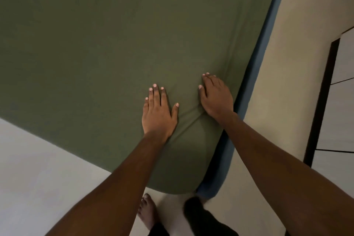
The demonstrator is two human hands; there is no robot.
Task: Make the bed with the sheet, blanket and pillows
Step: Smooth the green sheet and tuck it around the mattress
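Observation:
An olive-green sheet (95, 44) covers the mattress and wraps over its near corner at the bottom centre. My left hand (158, 111) lies flat on the sheet near that corner, fingers straight and spread. My right hand (215, 97) presses flat on the sheet close to the bed's right edge, fingers together. A few creases run in the cloth between and around the two hands. A blue bed base (254, 74) shows along the right side under the sheet. No blanket or pillows are in view.
Pale floor (47, 168) lies left of and below the bed corner. A cream strip of floor (298, 63) runs between the bed and a dark-framed door or wardrobe (325, 92) on the right. My bare foot (148, 210) stands by the corner.

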